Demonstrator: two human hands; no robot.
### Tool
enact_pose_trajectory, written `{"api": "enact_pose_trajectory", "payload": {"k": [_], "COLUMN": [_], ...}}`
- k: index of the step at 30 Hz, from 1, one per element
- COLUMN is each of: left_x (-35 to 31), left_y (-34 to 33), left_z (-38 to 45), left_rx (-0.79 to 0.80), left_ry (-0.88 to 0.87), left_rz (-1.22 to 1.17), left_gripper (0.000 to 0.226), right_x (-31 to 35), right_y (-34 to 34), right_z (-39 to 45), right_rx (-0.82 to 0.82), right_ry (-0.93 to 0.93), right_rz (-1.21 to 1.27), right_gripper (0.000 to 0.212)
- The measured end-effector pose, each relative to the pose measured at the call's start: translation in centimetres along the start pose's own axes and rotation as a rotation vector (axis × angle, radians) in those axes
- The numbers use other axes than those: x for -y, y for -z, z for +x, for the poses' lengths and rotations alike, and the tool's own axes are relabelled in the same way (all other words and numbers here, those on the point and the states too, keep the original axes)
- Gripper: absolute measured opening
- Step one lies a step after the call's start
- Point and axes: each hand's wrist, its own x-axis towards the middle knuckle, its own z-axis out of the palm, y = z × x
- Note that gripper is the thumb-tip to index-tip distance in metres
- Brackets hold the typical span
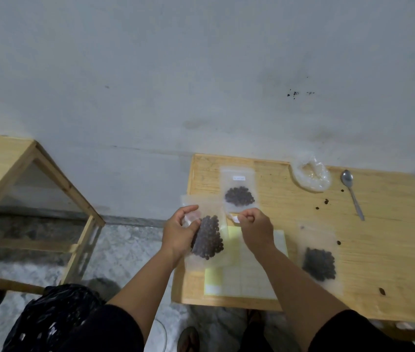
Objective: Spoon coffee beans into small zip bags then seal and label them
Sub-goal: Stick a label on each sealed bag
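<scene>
Grey plaster wall fills the back of the room, and at far left a bare wooden frame table stands apart from the worktop where the work goes on. Moving rightward, the left hand holds a filled zip bag lifted just above the worktop's near-left corner, fingers curled round its upper left part, the dark beans bunched in its lower half and its long axis running away from the person with a slight tilt. Just to the right, the right hand has its grip clenched on a small white label pinched at the fingertips. The label sits close beside the bag's upper right edge, so the right hand is the nearer one to stick it on, probably onto the clear upper panel. Under both wrists lies the label sheet. Beyond them a labelled bag lies flat; further right an unlabelled bag rests flat, then a crumpled clear bag, a spoon and stray beans.
</scene>
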Motion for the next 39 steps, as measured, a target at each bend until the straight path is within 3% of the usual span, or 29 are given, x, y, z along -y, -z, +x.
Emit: {"api": "enact_pose_trajectory", "payload": {"k": [12, 23, 31, 39], "left_x": [0.5, 1.2, 1.1, 0.4], "left_y": [-1.3, -1.9, -2.7, -2.9], "left_z": [-0.9, -1.9, -2.3, -2.4], "left_rx": [0.022, 0.064, 0.037, -0.028], "left_ry": [0.013, 0.058, 0.058, 0.087], "left_rz": [0.095, 0.066, 0.034, 0.040], "left_gripper": [0.025, 0.027, 0.009, 0.011], "right_x": [-0.4, -1.3, -1.3, -1.4], "right_y": [0.4, -0.5, -0.6, -0.7], "right_z": [-1.8, -3.0, -2.9, -2.7], "right_rx": [-0.022, 0.185, 0.201, 0.238], "right_ry": [0.054, 0.027, 0.035, 0.022], "right_rz": [0.119, 0.193, 0.262, 0.279], "right_gripper": [0.004, 0.010, 0.011, 0.018]}}
